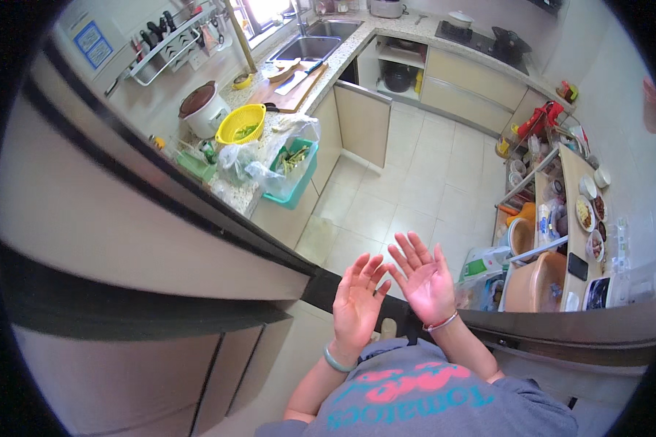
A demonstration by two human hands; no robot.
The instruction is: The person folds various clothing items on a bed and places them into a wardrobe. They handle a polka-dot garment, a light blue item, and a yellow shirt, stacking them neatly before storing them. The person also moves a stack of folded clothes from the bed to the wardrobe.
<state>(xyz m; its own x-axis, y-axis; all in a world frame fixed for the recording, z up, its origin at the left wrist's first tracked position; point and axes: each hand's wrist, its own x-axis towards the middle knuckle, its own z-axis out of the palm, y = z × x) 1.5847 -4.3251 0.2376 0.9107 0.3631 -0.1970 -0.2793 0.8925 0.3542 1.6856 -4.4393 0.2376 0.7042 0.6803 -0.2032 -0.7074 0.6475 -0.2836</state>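
Note:
My left hand is raised in front of me, palm up, fingers loosely spread with nothing in it; a pale green bangle circles its wrist. Close beside it, my right hand is also turned palm up with fingers stretched out, holding nothing. A red band and a bracelet sit on that wrist. Both hands hover at the kitchen doorway, away from any object. On the counter ahead to the left are a yellow basket with green vegetables and a teal bin lined with a plastic bag holding trimmings.
A cutting board with a knife lies before the sink. One cabinet door stands open over the tiled floor. Along the right wall, a shelf carries dishes and a phone. Dark door frames flank me.

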